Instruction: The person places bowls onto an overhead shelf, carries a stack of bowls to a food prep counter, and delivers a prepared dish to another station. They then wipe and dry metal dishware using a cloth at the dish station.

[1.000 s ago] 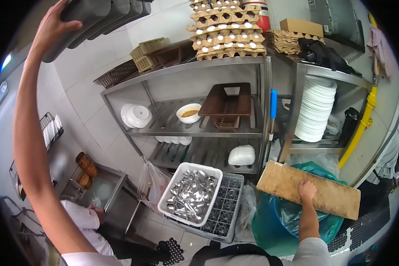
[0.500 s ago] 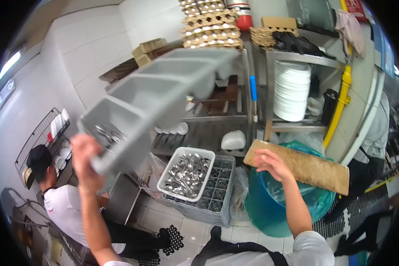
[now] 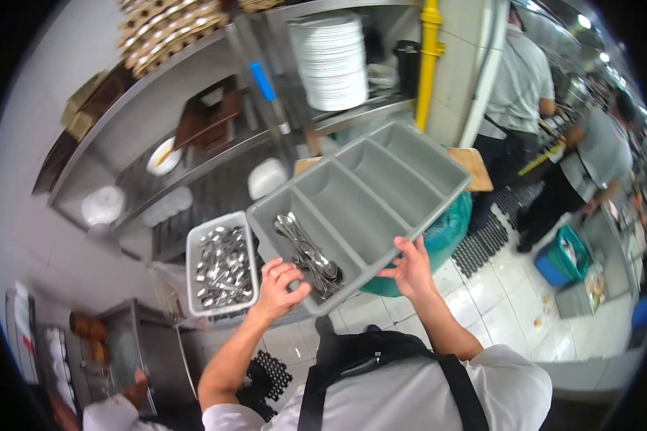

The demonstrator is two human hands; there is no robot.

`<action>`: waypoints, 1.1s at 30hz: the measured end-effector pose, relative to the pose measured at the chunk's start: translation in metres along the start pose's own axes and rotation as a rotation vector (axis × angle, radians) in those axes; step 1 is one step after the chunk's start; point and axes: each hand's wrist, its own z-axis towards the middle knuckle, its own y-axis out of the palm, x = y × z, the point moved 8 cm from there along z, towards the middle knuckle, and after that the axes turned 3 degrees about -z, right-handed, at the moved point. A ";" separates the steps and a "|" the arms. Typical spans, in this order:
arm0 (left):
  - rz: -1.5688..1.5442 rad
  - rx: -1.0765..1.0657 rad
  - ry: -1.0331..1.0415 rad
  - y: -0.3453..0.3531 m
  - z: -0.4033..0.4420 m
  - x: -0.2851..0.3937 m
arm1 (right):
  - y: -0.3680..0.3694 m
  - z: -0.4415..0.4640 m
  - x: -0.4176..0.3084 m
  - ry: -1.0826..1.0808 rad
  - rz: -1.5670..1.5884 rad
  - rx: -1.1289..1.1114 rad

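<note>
A grey cutlery tray (image 3: 366,205) with several long compartments is held tilted in front of me. Spoons and other metal cutlery (image 3: 309,255) lie in its leftmost compartment; the other compartments hold nothing. My left hand (image 3: 279,291) is closed with curled fingers at the tray's near left rim, beside the cutlery. On the near long side, my right hand (image 3: 412,269) grips the rim, its fingertips partly hidden by the tray. Left of the tray, a white tub (image 3: 192,284) full of loose metal cutlery (image 3: 224,266) sits close to my left hand.
Behind the tray, a wooden board (image 3: 474,165) lies over a bin lined with a green bag (image 3: 449,223). Plates (image 3: 329,65) are stacked on the steel shelf. Two people (image 3: 521,79) stand at the right; another person's arm (image 3: 133,388) shows at lower left.
The tray has come down and to the right from high at the left. My right hand, earlier open and apart, now holds its rim. The view has turned right.
</note>
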 end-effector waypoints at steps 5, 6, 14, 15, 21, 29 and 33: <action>-0.174 -0.065 -0.257 0.071 0.019 -0.013 | -0.066 -0.020 -0.022 -0.274 -0.064 0.339; -0.212 -0.008 -0.298 0.065 0.027 -0.022 | -0.077 -0.023 -0.029 -0.283 -0.084 0.372; -1.321 -0.099 -1.118 0.169 0.031 -0.114 | -0.182 0.008 -0.097 -0.006 -0.185 0.284; -1.439 -0.229 -1.242 0.191 0.032 -0.107 | -0.179 0.018 -0.101 0.086 -0.188 0.242; -1.811 -0.527 -1.614 0.235 -0.020 -0.068 | -0.149 0.115 -0.087 0.626 -0.633 0.186; -2.356 0.088 -1.726 0.223 0.012 -0.048 | 0.033 0.274 -0.122 0.404 -1.840 -0.219; -2.330 0.415 -1.769 0.276 0.039 -0.062 | 0.100 0.297 -0.137 -0.154 -2.527 -0.172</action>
